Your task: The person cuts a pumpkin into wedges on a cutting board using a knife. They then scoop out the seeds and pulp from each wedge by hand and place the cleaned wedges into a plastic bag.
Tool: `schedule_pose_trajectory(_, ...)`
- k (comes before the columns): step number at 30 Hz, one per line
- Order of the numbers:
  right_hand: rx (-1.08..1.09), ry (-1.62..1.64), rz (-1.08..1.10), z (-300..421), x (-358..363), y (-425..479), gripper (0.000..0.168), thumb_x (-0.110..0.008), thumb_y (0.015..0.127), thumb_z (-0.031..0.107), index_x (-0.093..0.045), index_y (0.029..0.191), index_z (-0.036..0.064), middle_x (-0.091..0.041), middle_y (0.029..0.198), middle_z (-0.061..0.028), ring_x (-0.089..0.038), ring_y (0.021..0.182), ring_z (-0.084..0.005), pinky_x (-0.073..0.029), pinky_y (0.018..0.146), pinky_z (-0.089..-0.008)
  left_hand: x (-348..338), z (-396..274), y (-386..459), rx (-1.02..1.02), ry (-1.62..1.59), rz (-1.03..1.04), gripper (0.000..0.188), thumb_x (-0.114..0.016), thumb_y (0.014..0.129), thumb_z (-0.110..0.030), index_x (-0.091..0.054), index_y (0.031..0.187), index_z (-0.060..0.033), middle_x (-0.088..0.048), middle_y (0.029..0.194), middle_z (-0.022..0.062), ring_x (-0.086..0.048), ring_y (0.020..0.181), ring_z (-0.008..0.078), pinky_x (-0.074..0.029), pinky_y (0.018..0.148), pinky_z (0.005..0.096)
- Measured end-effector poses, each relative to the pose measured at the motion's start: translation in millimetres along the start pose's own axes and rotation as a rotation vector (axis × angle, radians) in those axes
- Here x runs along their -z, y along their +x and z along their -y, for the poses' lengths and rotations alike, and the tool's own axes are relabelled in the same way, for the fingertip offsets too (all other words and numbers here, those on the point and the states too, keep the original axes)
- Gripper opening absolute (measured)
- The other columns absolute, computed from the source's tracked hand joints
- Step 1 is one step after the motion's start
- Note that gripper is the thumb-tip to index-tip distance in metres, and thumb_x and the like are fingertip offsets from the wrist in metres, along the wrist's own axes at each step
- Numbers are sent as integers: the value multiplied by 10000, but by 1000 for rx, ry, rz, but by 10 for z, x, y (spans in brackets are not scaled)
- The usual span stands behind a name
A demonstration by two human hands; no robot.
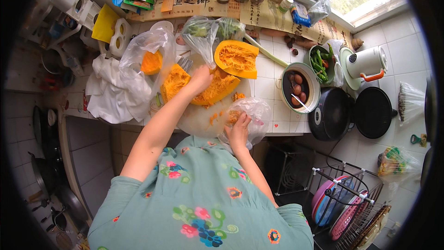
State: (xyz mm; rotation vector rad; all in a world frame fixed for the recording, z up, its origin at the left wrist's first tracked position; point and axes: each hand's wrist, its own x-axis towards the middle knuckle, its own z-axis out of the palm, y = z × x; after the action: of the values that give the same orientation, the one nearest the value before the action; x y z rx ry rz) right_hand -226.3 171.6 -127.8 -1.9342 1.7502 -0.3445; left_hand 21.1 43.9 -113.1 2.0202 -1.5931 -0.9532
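Before me a large cut pumpkin piece (pixel 218 88) lies on a pale cutting board (pixel 194 121), its stringy flesh upward. My left hand (pixel 202 78) reaches over it, fingers bent down at its far edge; what the fingertips hold is hidden. By the counter's front edge, my right hand (pixel 239 132) grips a clear plastic bag (pixel 258 114) with orange pulp in it. Another pumpkin piece (pixel 174 81) lies left of the big one, and a pumpkin half (pixel 237 59) rests behind it. Loose pulp (pixel 214 118) is scattered on the board.
Left stand a bagged pumpkin chunk (pixel 151 62) and a white cloth (pixel 112 90). At right are a bowl of eggs in dark liquid (pixel 295 88), green peppers (pixel 319 64), a black electric pan (pixel 329 113) and a white kettle (pixel 369 62). Bagged greens (pixel 201 29) lie behind.
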Motion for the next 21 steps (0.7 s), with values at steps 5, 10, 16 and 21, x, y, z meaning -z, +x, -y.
schedule_pose_trajectory(5, -100, 126, -94, -22, -6, 277, 902, -864, 696, 117, -287, 1372, -39, -326, 1313, -249, -482, 1179, -468, -482, 972, -459, 63, 37, 90, -17, 80, 33, 495, -700, 883, -236, -533, 1245, 57, -577, 1203, 296, -541, 1159, 455, -450, 993, 452)
schedule_pose_trajectory(10, -142, 200, -11, -103, -94, 698, 823, -852, 710, 100, -336, 1342, -5, -344, 1298, -241, -483, 1180, -449, -480, 962, -451, 44, 46, 45, -15, 95, 16, 554, -741, 853, -263, -532, 1255, 56, -576, 1198, 293, -556, 1141, 437, -453, 987, 445)
schedule_pose_trajectory(16, 123, 260, -316, -304, -174, 763, 437, -708, 895, 187, -509, 1231, -8, -463, 1323, -224, -595, 1063, -402, -467, 973, -369, 14, 34, -360, -36, -45, -65, 493, -743, 844, -252, -537, 1173, 52, -620, 1105, 276, -609, 1049, 414, -486, 906, 434)
schedule_pose_trajectory(21, -177, 831, -343, -378, -26, 524, 247, -528, 1025, 199, -627, 1128, -2, -609, 1078, -112, -585, 1025, -247, -447, 942, -325, -41, 90, -894, -21, -204, -255, 494, -757, 824, -239, -520, 1146, 50, -666, 985, 266, -651, 940, 419, -520, 805, 453)
